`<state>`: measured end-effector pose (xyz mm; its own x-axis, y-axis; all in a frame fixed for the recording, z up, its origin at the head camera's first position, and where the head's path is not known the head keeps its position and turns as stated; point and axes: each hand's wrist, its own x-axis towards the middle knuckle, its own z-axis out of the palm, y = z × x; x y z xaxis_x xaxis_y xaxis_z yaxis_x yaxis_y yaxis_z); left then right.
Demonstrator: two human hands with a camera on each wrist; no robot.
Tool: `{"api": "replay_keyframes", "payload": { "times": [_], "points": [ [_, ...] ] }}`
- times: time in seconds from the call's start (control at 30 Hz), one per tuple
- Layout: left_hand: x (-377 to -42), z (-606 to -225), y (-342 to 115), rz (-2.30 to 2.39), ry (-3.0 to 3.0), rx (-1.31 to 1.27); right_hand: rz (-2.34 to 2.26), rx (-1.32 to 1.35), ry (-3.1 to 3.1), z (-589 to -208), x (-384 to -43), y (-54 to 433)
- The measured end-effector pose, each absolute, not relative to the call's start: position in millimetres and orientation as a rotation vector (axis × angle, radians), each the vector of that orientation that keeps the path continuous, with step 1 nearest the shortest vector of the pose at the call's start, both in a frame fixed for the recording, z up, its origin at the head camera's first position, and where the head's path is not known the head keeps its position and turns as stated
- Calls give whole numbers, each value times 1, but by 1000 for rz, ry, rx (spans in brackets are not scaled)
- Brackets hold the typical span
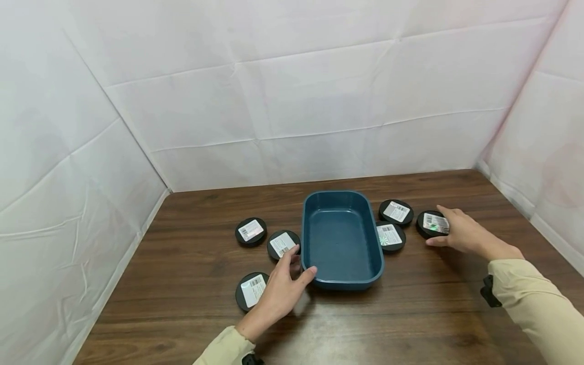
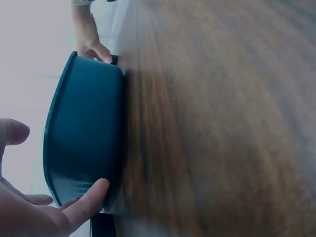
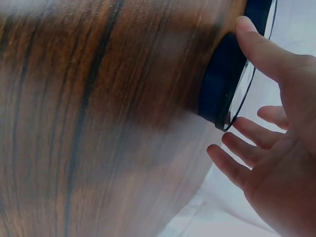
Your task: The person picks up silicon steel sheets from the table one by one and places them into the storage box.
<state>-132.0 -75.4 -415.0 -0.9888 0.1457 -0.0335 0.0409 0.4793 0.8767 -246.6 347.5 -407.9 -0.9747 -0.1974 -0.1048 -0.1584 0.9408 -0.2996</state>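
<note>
Left hand (image 1: 283, 289) sits loose-fingered at near left of bin (image 1: 339, 243). Right hand (image 1: 465, 233), unclenched, spreads around rightmost disc (image 1: 432, 224).

Head view high, fwd/down; wrist views low, close; tub (image 1: 339, 243) in head + L wrist

Tray (image 1: 339, 238) dark teal; discs (image 1: 256, 239) black, their labels (image 1: 253, 290) white with barcodes; table (image 1: 388, 324) streaky brown; sleeves (image 1: 529, 289) cream.

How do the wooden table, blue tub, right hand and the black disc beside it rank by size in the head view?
1. Wooden table
2. Blue tub
3. Right hand
4. Black disc
</note>
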Motion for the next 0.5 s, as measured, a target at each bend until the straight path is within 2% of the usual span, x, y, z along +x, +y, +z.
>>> {"api": "replay_keyframes", "payload": {
  "times": [0.5],
  "points": [
    [-131, -421, -70, 1673, 2484, 143, -455, -251, 2961, -407, -251, 350]
  ]
}}
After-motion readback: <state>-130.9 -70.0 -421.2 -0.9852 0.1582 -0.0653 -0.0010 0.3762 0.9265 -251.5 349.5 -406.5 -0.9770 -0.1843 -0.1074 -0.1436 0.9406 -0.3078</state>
